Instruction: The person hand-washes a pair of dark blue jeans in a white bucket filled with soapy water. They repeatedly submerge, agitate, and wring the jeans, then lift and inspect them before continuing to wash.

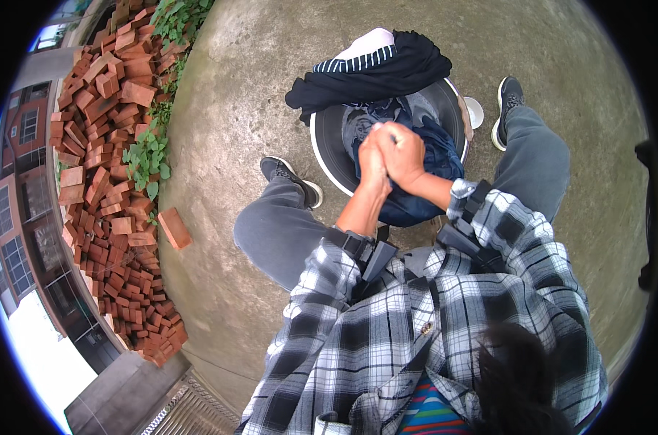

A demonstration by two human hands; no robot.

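Observation:
My left hand (371,161) and my right hand (404,153) are pressed together above a dark basin (329,138) with a pale rim. Their fingers are curled in, and whatever may lie between the palms is hidden. Beneath them, wet dark blue fabric (440,149) fills much of the basin and bulges over its near edge. Greyish suds or water (424,109) show towards the far side. Across the far rim is draped a black garment (383,76), with a striped piece (356,62) and a pale pink cloth (368,43) on top of it.
A small white bowl (474,112) stands on the concrete floor (236,109) right of the basin. My shoes (291,176) flank the basin. Stacked red bricks (111,179) and green plants (146,155) line the left, with one loose brick (175,228) nearer me.

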